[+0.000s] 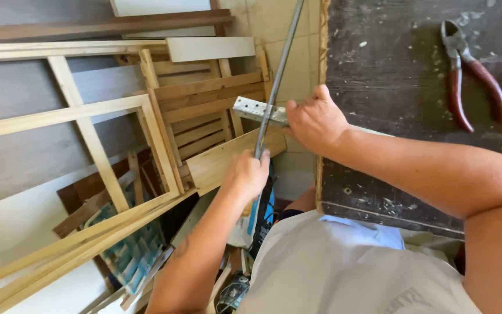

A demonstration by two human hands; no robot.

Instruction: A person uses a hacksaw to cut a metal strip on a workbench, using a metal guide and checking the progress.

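Gripping a metal rod [276, 75], left hand [248, 174]; right hand [315, 121] clasping perforated bracket [257, 109].

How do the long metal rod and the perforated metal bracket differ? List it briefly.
1. The long metal rod is thin, round and dark grey; the perforated metal bracket is flat, wide and pale silver.
2. The rod runs steeply up out of the picture; the bracket lies nearly level.
3. The left hand grips the rod's lower end; the right hand holds the bracket.
Both are metal, and they cross beside the workbench.
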